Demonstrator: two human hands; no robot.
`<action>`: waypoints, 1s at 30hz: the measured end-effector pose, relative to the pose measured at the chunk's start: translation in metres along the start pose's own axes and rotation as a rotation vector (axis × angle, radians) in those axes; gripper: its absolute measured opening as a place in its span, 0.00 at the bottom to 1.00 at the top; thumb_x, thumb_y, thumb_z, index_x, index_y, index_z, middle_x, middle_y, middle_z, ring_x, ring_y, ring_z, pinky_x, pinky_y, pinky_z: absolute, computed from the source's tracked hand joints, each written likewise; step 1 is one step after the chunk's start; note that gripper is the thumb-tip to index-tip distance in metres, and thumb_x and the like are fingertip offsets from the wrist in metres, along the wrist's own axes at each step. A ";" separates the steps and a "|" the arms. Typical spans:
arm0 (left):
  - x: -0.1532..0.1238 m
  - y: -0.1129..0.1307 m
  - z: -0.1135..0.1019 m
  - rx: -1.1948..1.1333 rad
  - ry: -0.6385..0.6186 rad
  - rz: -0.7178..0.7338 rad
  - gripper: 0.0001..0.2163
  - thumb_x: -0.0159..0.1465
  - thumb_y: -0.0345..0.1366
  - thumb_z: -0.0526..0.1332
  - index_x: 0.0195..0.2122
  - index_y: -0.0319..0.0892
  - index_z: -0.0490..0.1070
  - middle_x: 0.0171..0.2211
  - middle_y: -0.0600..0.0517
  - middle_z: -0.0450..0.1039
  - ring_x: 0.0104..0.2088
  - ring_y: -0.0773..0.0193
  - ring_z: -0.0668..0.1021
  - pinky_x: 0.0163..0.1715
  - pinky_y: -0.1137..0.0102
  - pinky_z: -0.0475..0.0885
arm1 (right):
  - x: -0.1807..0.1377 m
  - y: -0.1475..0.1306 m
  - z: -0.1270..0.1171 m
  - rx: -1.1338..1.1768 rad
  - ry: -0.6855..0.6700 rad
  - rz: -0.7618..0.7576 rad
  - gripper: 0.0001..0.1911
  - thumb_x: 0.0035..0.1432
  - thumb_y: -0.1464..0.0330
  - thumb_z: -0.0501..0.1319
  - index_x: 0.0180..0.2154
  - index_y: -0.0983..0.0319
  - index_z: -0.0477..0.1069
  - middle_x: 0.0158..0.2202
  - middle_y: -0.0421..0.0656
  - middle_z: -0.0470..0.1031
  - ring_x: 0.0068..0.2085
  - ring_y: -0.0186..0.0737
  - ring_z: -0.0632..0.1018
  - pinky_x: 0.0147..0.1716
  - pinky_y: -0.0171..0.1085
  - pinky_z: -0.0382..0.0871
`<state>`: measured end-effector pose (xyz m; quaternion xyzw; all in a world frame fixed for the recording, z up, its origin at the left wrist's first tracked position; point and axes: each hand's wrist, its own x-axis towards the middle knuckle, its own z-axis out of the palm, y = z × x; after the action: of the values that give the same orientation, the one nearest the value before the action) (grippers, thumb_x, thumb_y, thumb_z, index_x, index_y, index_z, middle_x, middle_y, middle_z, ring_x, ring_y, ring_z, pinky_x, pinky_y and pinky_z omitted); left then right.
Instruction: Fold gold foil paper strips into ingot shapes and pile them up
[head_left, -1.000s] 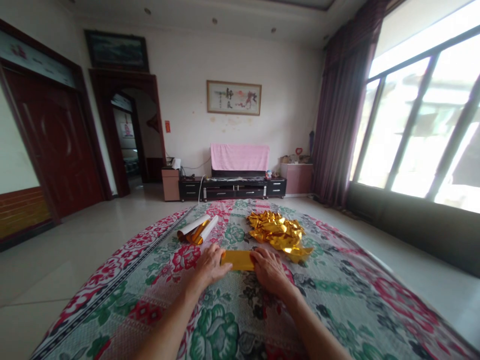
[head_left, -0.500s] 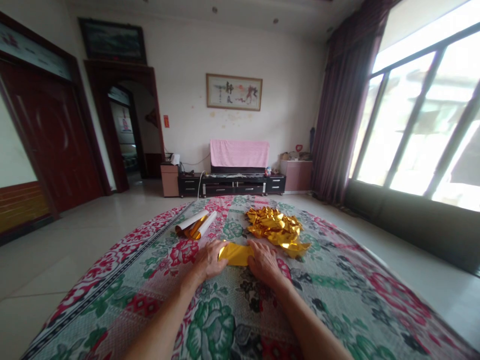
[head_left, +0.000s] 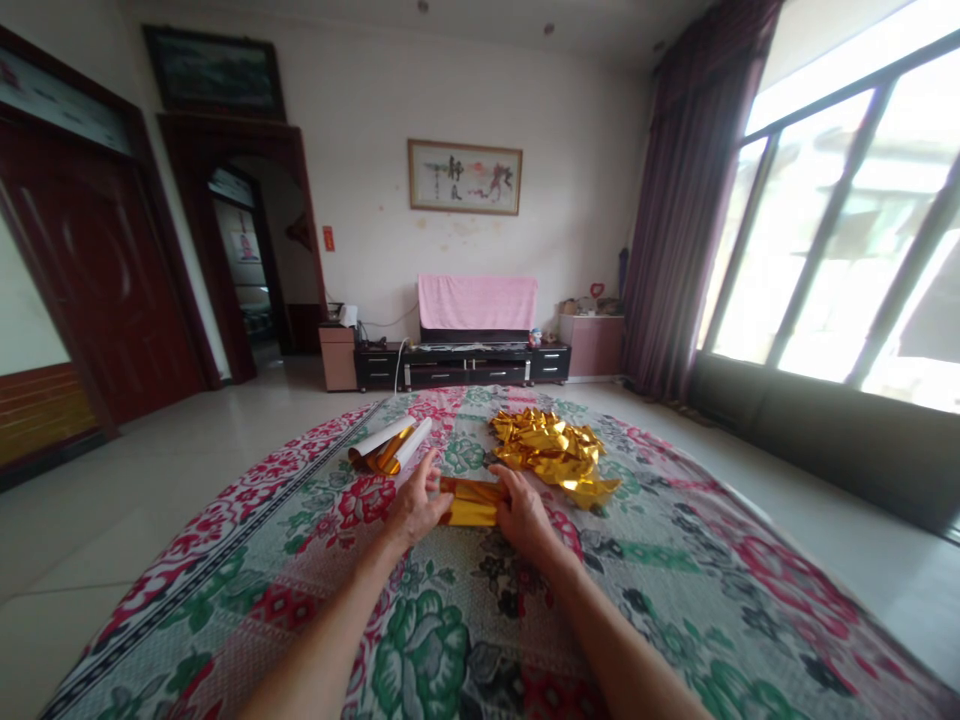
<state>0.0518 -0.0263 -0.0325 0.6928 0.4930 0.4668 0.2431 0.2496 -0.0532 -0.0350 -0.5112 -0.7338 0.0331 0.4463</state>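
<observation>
A small folded sheet of gold foil paper (head_left: 474, 505) lies between my two hands, low over the patterned cloth. My left hand (head_left: 414, 508) grips its left end, thumb toward the paper and fingers bent, with the index finger raised. At the right end, my right hand (head_left: 525, 512) pinches the sheet between thumb and curled fingers. A crease runs across the sheet from side to side. Just beyond my right hand is a pile of folded gold foil pieces (head_left: 551, 445). Past my left hand lie rolled sheets with white backs and gold faces (head_left: 390, 447).
A floral cloth (head_left: 420, 655) covers the rounded table under my hands. Across the tiled floor, a low black cabinet (head_left: 469, 372) stands against the wall, with a pink cloth (head_left: 478, 300) draped over something on it. A large curtained window is on the right.
The gold paper now shows a crosswise crease, where it looked flatter before. My left fingers have lifted and opened a little from its edge. The view has shifted slightly.
</observation>
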 end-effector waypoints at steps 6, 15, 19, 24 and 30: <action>0.007 -0.005 0.003 -0.213 -0.070 -0.051 0.25 0.51 0.32 0.58 0.52 0.38 0.64 0.30 0.52 0.73 0.28 0.67 0.74 0.32 0.73 0.69 | 0.000 -0.003 -0.003 0.096 0.028 -0.013 0.28 0.38 0.80 0.50 0.46 0.66 0.67 0.29 0.43 0.69 0.31 0.36 0.70 0.33 0.33 0.65; 0.007 -0.001 -0.001 -0.275 -0.054 -0.035 0.23 0.50 0.32 0.59 0.50 0.40 0.68 0.33 0.51 0.73 0.30 0.67 0.74 0.33 0.73 0.68 | 0.001 -0.002 -0.007 0.434 0.017 0.253 0.22 0.48 0.69 0.54 0.47 0.64 0.66 0.24 0.36 0.66 0.23 0.29 0.64 0.21 0.28 0.59; 0.006 0.005 -0.001 -0.272 -0.079 -0.022 0.23 0.51 0.32 0.58 0.50 0.40 0.67 0.32 0.52 0.72 0.29 0.68 0.73 0.31 0.74 0.68 | 0.003 0.007 -0.001 0.527 0.039 0.269 0.23 0.46 0.69 0.55 0.48 0.64 0.66 0.26 0.38 0.67 0.24 0.29 0.66 0.23 0.29 0.61; 0.005 0.003 0.001 -0.211 -0.076 0.010 0.27 0.51 0.31 0.57 0.54 0.42 0.62 0.35 0.52 0.71 0.25 0.71 0.72 0.27 0.75 0.68 | 0.003 0.001 -0.006 0.259 0.102 0.194 0.24 0.41 0.72 0.56 0.45 0.63 0.68 0.30 0.40 0.70 0.29 0.33 0.69 0.31 0.33 0.66; 0.004 0.008 -0.001 -0.080 0.071 0.071 0.19 0.51 0.30 0.58 0.46 0.43 0.70 0.44 0.48 0.71 0.33 0.65 0.75 0.37 0.71 0.70 | 0.002 -0.004 -0.008 0.357 0.095 0.335 0.23 0.42 0.70 0.57 0.44 0.62 0.69 0.35 0.42 0.72 0.29 0.34 0.72 0.31 0.35 0.68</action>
<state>0.0552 -0.0261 -0.0239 0.6826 0.4571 0.5188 0.2364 0.2525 -0.0567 -0.0272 -0.5399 -0.5993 0.2116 0.5519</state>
